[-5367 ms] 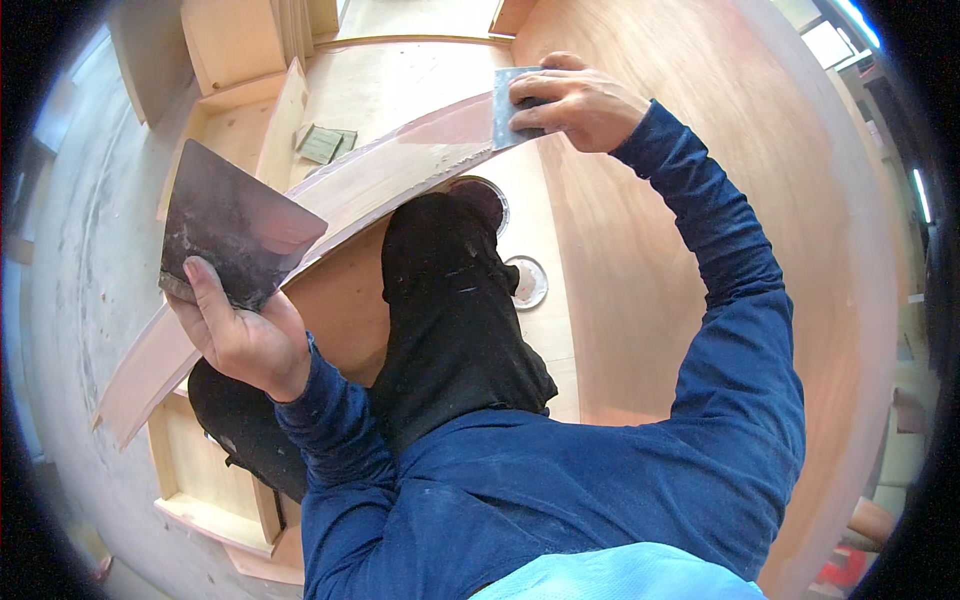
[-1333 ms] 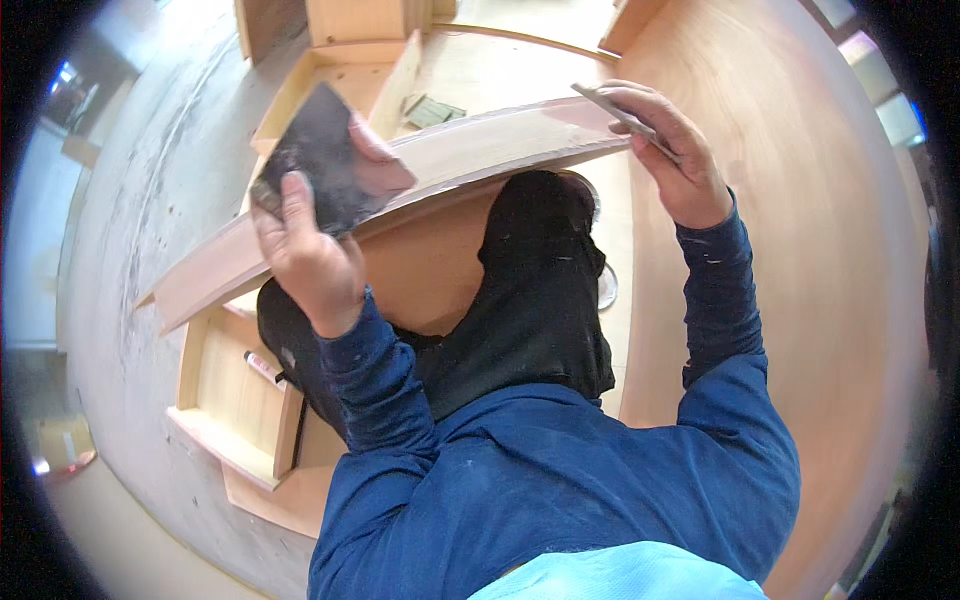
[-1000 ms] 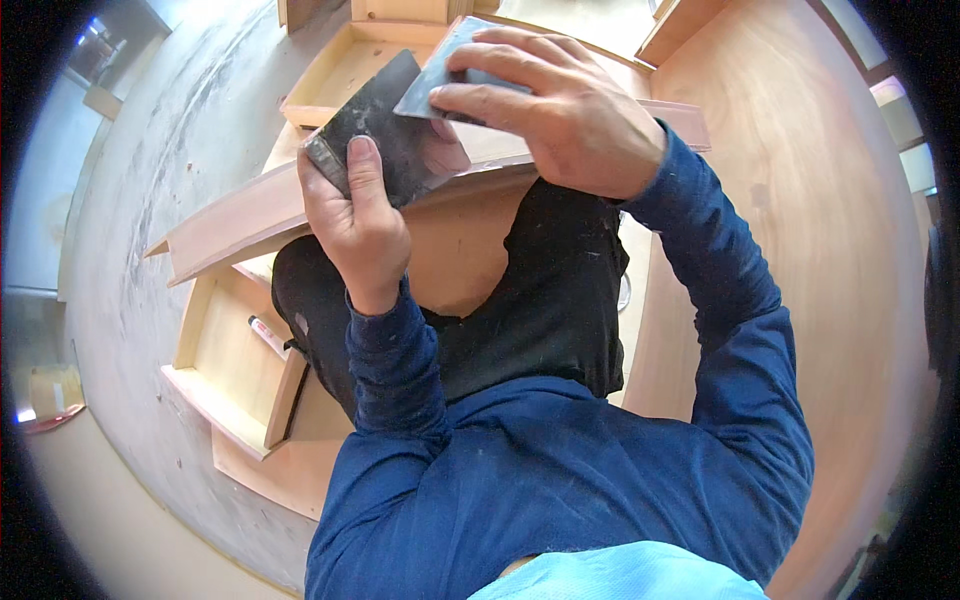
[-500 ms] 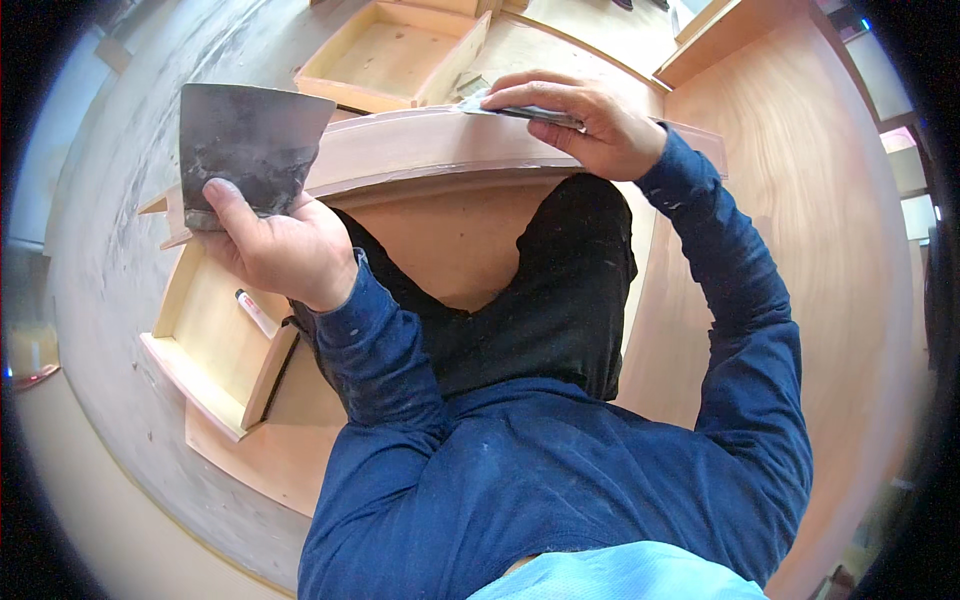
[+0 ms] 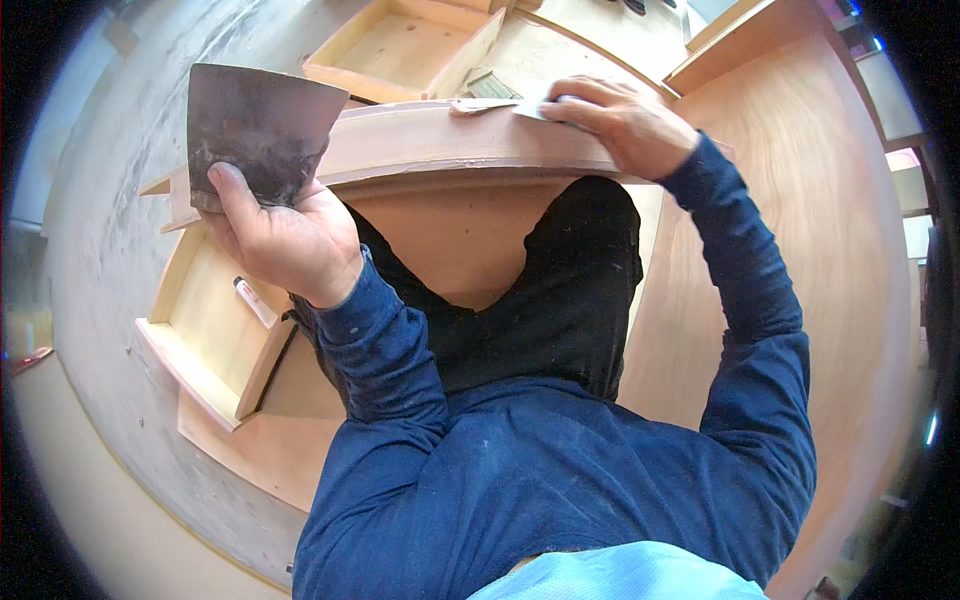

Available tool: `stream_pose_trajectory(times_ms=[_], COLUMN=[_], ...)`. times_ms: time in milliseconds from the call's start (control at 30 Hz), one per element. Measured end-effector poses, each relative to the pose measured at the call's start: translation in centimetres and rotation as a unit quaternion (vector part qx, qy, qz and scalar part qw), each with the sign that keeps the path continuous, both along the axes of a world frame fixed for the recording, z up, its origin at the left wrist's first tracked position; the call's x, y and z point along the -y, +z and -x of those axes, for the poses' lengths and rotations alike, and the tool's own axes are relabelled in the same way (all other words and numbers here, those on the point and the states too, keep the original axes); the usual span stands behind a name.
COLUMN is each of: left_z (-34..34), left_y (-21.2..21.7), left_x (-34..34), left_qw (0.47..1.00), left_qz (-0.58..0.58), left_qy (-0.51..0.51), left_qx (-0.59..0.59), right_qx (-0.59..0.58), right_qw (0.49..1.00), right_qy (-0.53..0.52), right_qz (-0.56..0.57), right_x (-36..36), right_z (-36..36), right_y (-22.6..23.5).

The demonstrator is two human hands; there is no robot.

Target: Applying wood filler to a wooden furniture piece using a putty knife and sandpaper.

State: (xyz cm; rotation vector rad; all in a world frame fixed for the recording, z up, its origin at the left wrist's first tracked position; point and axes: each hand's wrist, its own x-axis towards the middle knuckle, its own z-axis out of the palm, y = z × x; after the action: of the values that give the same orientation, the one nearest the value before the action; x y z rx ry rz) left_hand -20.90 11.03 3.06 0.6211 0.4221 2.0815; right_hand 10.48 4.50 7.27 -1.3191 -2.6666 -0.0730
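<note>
In the head view, the left hand [image 5: 285, 235] grasps one broad dark plate [image 5: 262, 110], thumb across its near face, while the right hand [image 5: 630, 125] pinches one small pale scraper [image 5: 530, 111] at the upper side of a curved panel [image 5: 430, 145]. That single panel runs across in front of the person's knees, with one pinkish smear [image 5: 480, 105] along its top, just left of the scraper. Two open wooden boxes are in sight: an upper box [image 5: 395, 45] beyond the panel and a lower box [image 5: 190, 355] at left, with one white tube [image 5: 254, 302] inside it. One large wooden board [image 5: 790, 200] fills the right side.

The right fingers cover much of the scraper, and whether its edge touches the panel is hard to tell. The left palm is behind the plate, which also covers part of the panel's left stretch. Greenish pads [image 5: 492, 86] beyond the panel are partly hidden, their number unclear. The upper box is cut off by the top edge.
</note>
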Motion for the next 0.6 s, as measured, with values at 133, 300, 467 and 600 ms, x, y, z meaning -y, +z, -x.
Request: stream_pose_trajectory(times_ms=[133,300,467,600], left_z=[0.0,-0.3,-0.5,-0.6], left_y=[-0.2,0.3,0.8,0.8], left_x=[-0.2,0.0,0.2,0.2], left_qw=[1.000,1.000,0.998,0.998], left_qz=[0.006,0.007,0.033,0.036], left_qy=[0.007,-0.005,0.050,0.047], left_qx=[0.009,0.010,-0.029,-0.035], right_qx=[0.169,0.112,0.115,0.139], right_qw=[0.980,0.986,0.982,0.981], right_qy=[-0.094,0.057,0.128,0.116], right_qz=[-0.048,-0.109,-0.076,-0.066], right_x=[0.8,-2.1,-4.7,-4.1], right_z=[-1.1,3.5,7.6,6.8], right_y=[2.5,1.8,0.5,0.8])
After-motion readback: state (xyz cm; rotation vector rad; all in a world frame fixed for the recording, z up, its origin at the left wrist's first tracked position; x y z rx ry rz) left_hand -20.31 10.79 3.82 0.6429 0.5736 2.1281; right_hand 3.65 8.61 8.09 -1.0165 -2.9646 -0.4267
